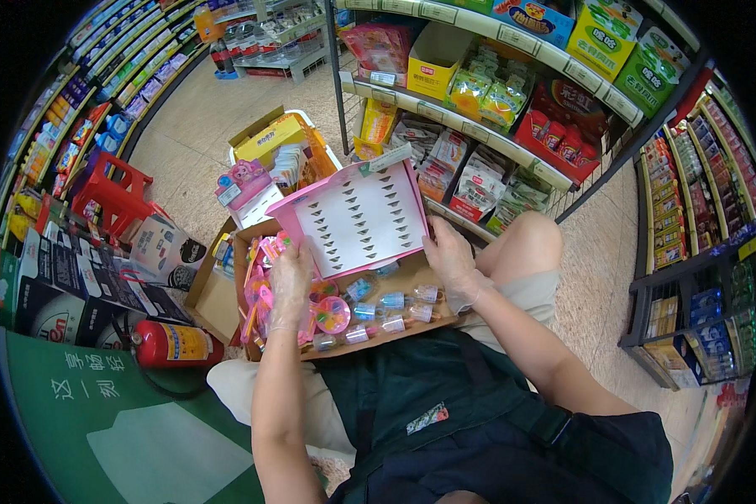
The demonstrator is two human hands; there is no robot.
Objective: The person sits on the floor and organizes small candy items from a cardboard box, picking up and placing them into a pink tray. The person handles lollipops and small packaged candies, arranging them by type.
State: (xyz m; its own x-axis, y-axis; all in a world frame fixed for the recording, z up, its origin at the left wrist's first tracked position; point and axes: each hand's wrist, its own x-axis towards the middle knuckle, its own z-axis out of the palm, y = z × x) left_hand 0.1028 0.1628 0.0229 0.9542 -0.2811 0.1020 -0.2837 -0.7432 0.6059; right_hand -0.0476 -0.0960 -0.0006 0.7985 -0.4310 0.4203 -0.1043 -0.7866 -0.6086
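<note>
A pink cardboard display box [360, 217] with a white slotted insert is tilted up before me. Three rows of small dark slits run across the insert. My left hand [290, 283], in a clear thin glove, grips the box's left edge. At the opposite edge my right hand [450, 255], gloved the same way, holds it with the thumb along the side. Beneath it, a shallow cardboard carton [378, 343] rests at my lap. Pink plastic toys [261, 302] fill its left part, with a round pink toy [332, 314] near the middle. Several small clear bottles [392, 301] lie on the right.
Shelves of packaged snacks [479, 132] stand ahead. Behind the carton are a smaller pink display box [249, 195] and a white basket [315, 123] holding a yellow box [268, 138]. To the left are a fire extinguisher [176, 343], a red stool [110, 189] and dark cartons [69, 290].
</note>
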